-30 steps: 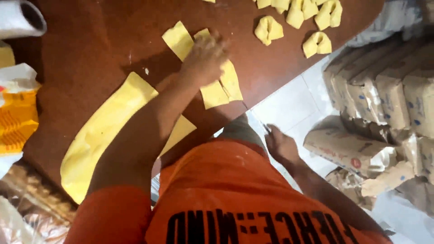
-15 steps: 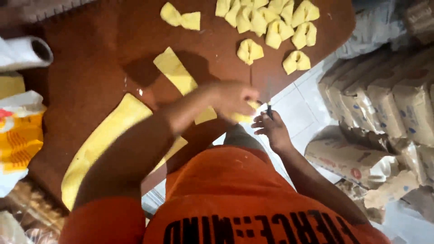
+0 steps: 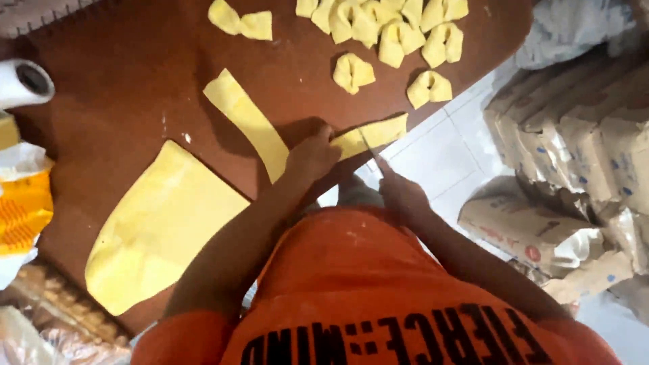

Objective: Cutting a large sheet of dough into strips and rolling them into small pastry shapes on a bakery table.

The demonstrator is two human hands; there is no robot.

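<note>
left hand (image 3: 312, 157): down at the near edge of the table, fingers pressed together on the end of a dough strip (image 3: 378, 133), pinning it flat.
right hand (image 3: 404, 196): just off the table edge, closed round a knife (image 3: 370, 150) whose thin blade angles up across that strip.
dough strip: pale yellow, short, lying along the table's near edge (blade touching it, hand holding it).
surface: a dark brown table (image 3: 122, 101), matte, with a few pale specks.
more dough: a long strip (image 3: 247, 122) runs slantwise just left of the left hand; a broad flat sheet (image 3: 159, 230) lies further left, smooth and soft-edged.
folded pieces (image 3: 385, 30): a heap of pinched yellow shapes at the far side, two strays nearer.
room: white tiled floor (image 3: 433, 159) beneath; stacked brown paper sacks (image 3: 574, 135) to the right, crumpled.
far left: a white roll (image 3: 23, 82) at the table's corner.
</note>
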